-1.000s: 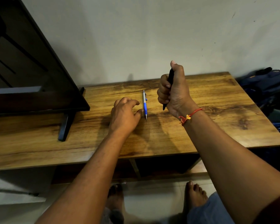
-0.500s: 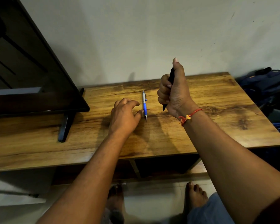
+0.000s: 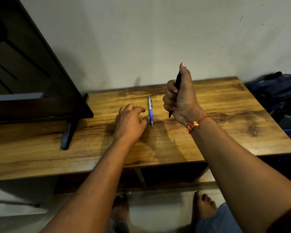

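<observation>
A silver and blue pen lies on the wooden table, tip pointing toward me. My left hand rests on the table just left of it, fingers loosely curled, the thumb tip touching the pen's blue grip. My right hand is raised above the table to the right of that pen. Its fist grips a black pen upright, tip down, with the thumb stretched up along the top end.
A dark flat screen on a black foot stands at the table's left. A blue bag lies beyond the right edge. A pale wall runs behind the table. My bare feet are on the tiled floor below.
My right thumb has stretched higher along the black pen's top end. My left hand and the blue pen have stayed in place.
</observation>
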